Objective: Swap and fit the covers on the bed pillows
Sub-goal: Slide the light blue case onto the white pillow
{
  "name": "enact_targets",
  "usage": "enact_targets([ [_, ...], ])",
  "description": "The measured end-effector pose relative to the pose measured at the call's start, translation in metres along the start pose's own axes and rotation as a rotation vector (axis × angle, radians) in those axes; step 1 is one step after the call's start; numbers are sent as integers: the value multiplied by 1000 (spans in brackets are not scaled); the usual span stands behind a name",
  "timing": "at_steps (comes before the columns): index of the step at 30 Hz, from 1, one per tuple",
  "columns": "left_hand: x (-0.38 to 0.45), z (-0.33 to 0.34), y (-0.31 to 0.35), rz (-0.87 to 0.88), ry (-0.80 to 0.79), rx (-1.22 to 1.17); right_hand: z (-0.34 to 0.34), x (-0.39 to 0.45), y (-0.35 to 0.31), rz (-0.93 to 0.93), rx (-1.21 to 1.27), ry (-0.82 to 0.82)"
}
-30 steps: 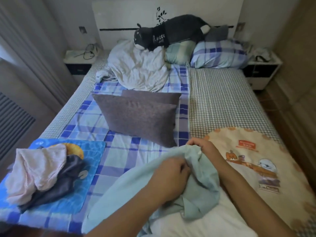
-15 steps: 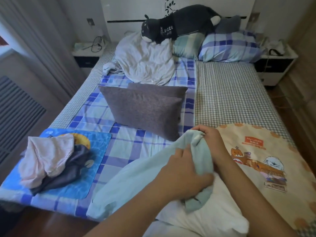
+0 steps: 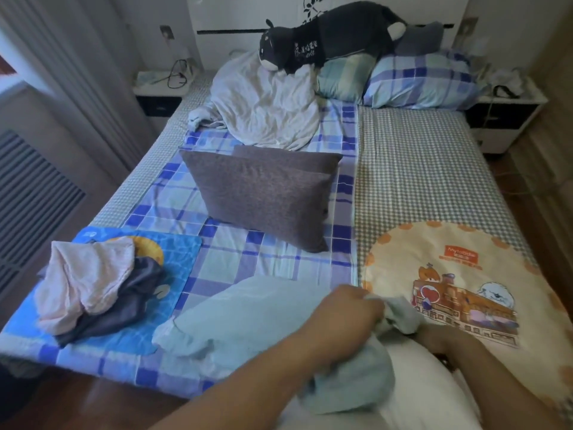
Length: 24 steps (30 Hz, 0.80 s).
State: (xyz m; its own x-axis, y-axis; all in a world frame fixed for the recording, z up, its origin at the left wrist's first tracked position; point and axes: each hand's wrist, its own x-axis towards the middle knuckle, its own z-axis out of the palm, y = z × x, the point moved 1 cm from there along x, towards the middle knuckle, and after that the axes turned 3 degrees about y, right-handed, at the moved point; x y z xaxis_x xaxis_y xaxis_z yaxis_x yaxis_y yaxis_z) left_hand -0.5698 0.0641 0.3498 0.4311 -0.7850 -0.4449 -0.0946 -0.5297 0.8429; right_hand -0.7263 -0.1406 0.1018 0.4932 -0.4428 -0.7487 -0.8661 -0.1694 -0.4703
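A pale blue pillow cover [image 3: 248, 318] lies at the foot of the bed, partly pulled over a white pillow [image 3: 415, 389] in front of me. My left hand [image 3: 350, 315] grips the bunched open end of the cover near its top edge. My right hand [image 3: 440, 339] is lower and to the right, against the white pillow beneath a fold of the cover; its fingers are hidden. Two grey pillows [image 3: 263, 193] lean together mid-bed. A pile of pink and dark covers [image 3: 90, 287] sits on a blue mat at the left.
A cartoon-print blanket [image 3: 459, 274] lies at the right. Near the headboard are a crumpled white sheet [image 3: 263, 100], checked pillows [image 3: 418, 82] and a dark plush toy [image 3: 325, 41]. Nightstands [image 3: 502, 113] flank the bed. Curtains hang along the left.
My left hand has moved up and right along the cover's bunched edge. My right hand has dropped lower against the white pillow. The cover now lies flatter on the bed.
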Motion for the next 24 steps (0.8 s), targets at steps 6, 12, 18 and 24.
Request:
enact_targets([
  [6, 47, -57, 23, 22, 219, -465, -61, -85, -143, -97, 517, 122],
  [12, 26, 40, 82, 487, -16, -30, -96, -70, -180, -77, 960, 252],
  [18, 13, -46, 39, 312, 21, -106, -85, -54, -160, -108, 1407, 401],
  [24, -16, 1, 34, 306, 153, 198, -63, -25, -117, -275, -171, 443],
])
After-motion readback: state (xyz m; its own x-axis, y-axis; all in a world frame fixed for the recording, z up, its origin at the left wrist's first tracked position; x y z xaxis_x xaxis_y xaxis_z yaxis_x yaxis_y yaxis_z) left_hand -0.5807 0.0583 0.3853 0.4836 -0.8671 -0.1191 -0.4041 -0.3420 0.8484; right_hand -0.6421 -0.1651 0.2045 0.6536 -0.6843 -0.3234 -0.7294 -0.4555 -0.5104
